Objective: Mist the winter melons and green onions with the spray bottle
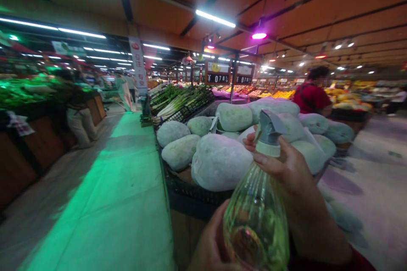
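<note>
While the left hand (211,247) cups its base, the clear yellowish plastic spray bottle (256,216) stands upright, right hand (286,167) gripping its grey nozzle.

I see a dark-rimmed counter (190,192) piled with big pale-green winter melons (219,161), touching one another. Farther along it, crates (190,110) carry leeks (173,106) and leafy greens (168,92).
</note>
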A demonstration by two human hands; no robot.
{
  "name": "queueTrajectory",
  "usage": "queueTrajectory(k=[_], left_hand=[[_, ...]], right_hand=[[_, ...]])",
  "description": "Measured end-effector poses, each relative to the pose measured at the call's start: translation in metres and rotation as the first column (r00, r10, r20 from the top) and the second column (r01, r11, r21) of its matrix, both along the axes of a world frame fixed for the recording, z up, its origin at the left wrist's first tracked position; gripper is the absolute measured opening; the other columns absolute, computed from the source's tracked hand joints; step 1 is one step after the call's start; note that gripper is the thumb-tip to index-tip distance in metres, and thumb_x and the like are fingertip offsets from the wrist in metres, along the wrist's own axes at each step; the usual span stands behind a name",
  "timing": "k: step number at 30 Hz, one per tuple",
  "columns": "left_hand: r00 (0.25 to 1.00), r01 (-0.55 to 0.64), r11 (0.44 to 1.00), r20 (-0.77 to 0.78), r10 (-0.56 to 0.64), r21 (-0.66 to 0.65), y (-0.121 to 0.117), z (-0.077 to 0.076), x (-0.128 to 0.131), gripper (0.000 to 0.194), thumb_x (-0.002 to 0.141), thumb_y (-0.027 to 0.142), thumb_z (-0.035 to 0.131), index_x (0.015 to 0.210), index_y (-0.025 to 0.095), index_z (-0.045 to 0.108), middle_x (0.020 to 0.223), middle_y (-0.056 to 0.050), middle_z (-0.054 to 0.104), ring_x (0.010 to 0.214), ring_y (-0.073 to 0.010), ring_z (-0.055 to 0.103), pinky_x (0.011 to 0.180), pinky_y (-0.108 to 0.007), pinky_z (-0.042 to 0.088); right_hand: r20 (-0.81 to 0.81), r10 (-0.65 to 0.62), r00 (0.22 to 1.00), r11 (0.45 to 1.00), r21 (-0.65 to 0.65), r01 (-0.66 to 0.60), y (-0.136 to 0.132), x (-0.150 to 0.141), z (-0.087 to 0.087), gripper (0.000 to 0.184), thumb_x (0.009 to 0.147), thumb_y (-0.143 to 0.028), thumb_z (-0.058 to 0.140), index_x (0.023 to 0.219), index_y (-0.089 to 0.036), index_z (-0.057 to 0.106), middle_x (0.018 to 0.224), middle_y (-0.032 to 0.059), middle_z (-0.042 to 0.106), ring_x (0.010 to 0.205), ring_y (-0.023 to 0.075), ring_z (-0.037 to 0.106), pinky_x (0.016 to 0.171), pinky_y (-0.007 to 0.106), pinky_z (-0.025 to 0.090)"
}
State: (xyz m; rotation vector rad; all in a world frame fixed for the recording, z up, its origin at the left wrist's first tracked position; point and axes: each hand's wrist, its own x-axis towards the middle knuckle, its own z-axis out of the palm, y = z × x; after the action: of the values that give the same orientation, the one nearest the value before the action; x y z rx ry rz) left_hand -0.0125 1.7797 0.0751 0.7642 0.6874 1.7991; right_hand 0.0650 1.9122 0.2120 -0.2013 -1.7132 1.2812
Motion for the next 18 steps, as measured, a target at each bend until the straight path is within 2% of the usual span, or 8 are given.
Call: queueTrajectory(k=[2, 5, 9, 13, 15, 18], left_hand=[[1.0, 0.006, 1.0, 0.004, -0.006, -0.013, -0.002, -0.001, 0.0, 0.098, 0.043, 0.016, 0.097, 0.132, 0.021, 0.056, 0.143, -0.018, 0.066, 0.135, -0.0412, 0.06, 0.113, -0.054, 0.047], [0.999, 0.022, 1.0, -0.026, -0.021, 0.015, -0.008, -0.005, -0.003, 0.096, 0.051, 0.027, 0.098, 0.136, 0.025, 0.055, 0.148, -0.015, 0.063, 0.137, -0.0398, 0.059, 0.116, -0.053, 0.045], [0.973, -0.081, 0.997, -0.215, 0.081, 0.007, -0.014, -0.014, -0.008, 0.099, 0.055, 0.048, 0.095, 0.143, 0.027, 0.055, 0.148, -0.013, 0.064, 0.141, -0.0398, 0.054, 0.123, -0.052, 0.037], [0.942, -0.184, 0.982, -0.291, 0.167, -0.033, -0.017, -0.019, -0.006, 0.1, 0.054, 0.062, 0.09, 0.141, 0.026, 0.059, 0.145, -0.014, 0.066, 0.139, -0.0468, 0.053, 0.119, -0.057, 0.041], [0.931, -0.237, 0.967, -0.307, 0.198, -0.094, -0.019, -0.021, -0.006, 0.096, 0.057, 0.064, 0.087, 0.141, 0.027, 0.06, 0.145, -0.013, 0.065, 0.14, -0.0473, 0.052, 0.12, -0.057, 0.04], [0.904, -0.311, 0.938, -0.353, 0.243, -0.151, -0.023, -0.026, -0.008, 0.088, 0.061, 0.057, 0.087, 0.139, 0.028, 0.061, 0.141, -0.012, 0.068, 0.137, -0.046, 0.056, 0.12, -0.055, 0.04]], right_hand=[[0.008, 0.008, 1.0, 1.0, 0.0, -0.008, -0.001, -0.001, 0.001, 0.037, 0.076, -0.038, 0.081, 0.109, -0.025, 0.071, 0.108, 0.0012, 0.071, 0.106, 0.0283, 0.067, 0.085, 0.033, 0.051], [-0.02, 0.053, 0.998, 0.998, -0.038, -0.054, -0.003, -0.004, 0.0, 0.04, 0.075, -0.039, 0.083, 0.111, -0.028, 0.071, 0.109, -0.0017, 0.071, 0.106, 0.0249, 0.068, 0.084, 0.028, 0.053], [-0.05, 0.169, 0.984, 0.982, -0.071, -0.173, -0.005, -0.008, -0.005, 0.037, 0.078, -0.034, 0.084, 0.113, -0.029, 0.072, 0.109, -0.0037, 0.074, 0.102, 0.0186, 0.07, 0.08, 0.021, 0.057], [-0.06, 0.145, 0.988, 0.984, -0.095, -0.15, -0.007, -0.011, -0.009, 0.036, 0.076, -0.032, 0.087, 0.109, -0.027, 0.074, 0.102, -0.0031, 0.075, 0.098, 0.0171, 0.071, 0.081, 0.019, 0.057], [-0.063, 0.154, 0.986, 0.981, -0.112, -0.161, -0.009, -0.012, -0.009, 0.036, 0.076, -0.032, 0.087, 0.108, -0.026, 0.074, 0.102, -0.0027, 0.076, 0.095, 0.0175, 0.072, 0.079, 0.02, 0.058], [-0.02, 0.184, 0.983, 0.977, -0.109, -0.185, -0.012, -0.017, -0.006, 0.039, 0.077, -0.033, 0.084, 0.113, -0.024, 0.071, 0.105, -0.0002, 0.077, 0.094, 0.0205, 0.073, 0.075, 0.024, 0.06]])
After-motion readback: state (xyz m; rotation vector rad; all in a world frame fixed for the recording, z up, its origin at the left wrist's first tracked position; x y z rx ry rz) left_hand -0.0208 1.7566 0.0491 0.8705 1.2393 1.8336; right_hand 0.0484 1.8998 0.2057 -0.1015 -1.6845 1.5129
